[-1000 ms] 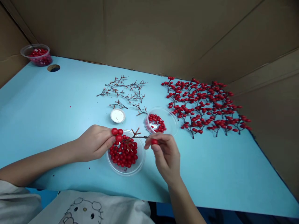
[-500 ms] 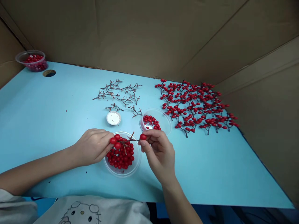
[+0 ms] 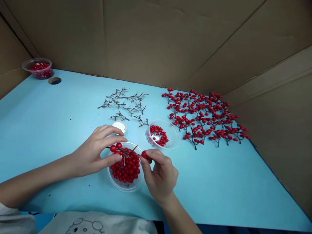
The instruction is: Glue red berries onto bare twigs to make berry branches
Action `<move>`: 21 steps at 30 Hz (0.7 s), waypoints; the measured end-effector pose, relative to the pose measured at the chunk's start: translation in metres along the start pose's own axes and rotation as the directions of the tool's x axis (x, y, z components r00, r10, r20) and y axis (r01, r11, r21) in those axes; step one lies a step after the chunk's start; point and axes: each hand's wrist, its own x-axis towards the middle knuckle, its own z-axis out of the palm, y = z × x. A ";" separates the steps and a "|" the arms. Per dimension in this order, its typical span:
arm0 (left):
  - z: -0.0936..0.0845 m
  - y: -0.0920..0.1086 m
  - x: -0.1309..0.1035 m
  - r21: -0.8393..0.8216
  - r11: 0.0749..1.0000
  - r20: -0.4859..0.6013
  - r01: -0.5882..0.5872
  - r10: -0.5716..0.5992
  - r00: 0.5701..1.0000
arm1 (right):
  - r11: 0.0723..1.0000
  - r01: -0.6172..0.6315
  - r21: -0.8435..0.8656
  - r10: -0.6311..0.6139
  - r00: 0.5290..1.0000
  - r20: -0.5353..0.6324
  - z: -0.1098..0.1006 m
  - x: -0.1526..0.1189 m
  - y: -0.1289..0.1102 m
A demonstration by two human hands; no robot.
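Over a clear tub (image 3: 125, 189) of red berries, a brown twig (image 3: 128, 151) with several red berries at its left end is held up. My right hand (image 3: 161, 174) pinches a red berry (image 3: 144, 154) at the twig's right tip between thumb and forefinger. My left hand (image 3: 97, 151) is around the twig's left end, its thumb and fingers spread apart beside the berries there. Part of the stem shows between that thumb and fingers. Behind my left fingertips stands a small white cap (image 3: 120, 126), partly covered.
Bare brown twigs (image 3: 131, 97) lie beyond my hands. Another clear tub (image 3: 174, 138) holds smaller red berries. Many berry-covered branches (image 3: 202, 113) spread at the right. A third tub (image 3: 41, 73) stands at the far left, near a round hole (image 3: 55, 81). Cardboard walls (image 3: 156, 45) enclose the blue table (image 3: 219, 185).
My left fingers have spread apart from their closed grip by the berries. My right hand, still pinching the berry, has shifted left and down. The view has tilted slightly.
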 end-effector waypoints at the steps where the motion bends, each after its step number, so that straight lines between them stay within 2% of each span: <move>1: 0.003 0.002 0.001 0.012 1.000 -0.014 0.014 -0.014 1.000 | 1.000 0.019 -0.010 -0.020 1.000 -0.009 0.002 -0.001 -0.001; 6: 0.008 0.009 0.003 0.027 0.997 0.024 0.070 -0.070 0.997 | 0.995 0.087 -0.056 -0.086 0.996 0.005 0.009 -0.006 -0.001; 13: 0.005 0.004 0.008 -0.160 0.977 0.125 0.142 -0.123 0.985 | 0.987 0.122 -0.106 -0.119 0.992 0.035 0.011 -0.010 -0.003; 17: 0.007 0.001 0.010 -0.254 0.950 0.167 0.181 -0.142 0.976 | 0.989 0.134 -0.064 -0.131 0.990 0.048 0.013 -0.010 -0.005; 21: 0.008 0.000 0.011 -0.333 0.933 0.149 0.137 -0.091 0.985 | 0.992 0.099 0.084 -0.104 0.992 0.066 0.013 -0.010 -0.008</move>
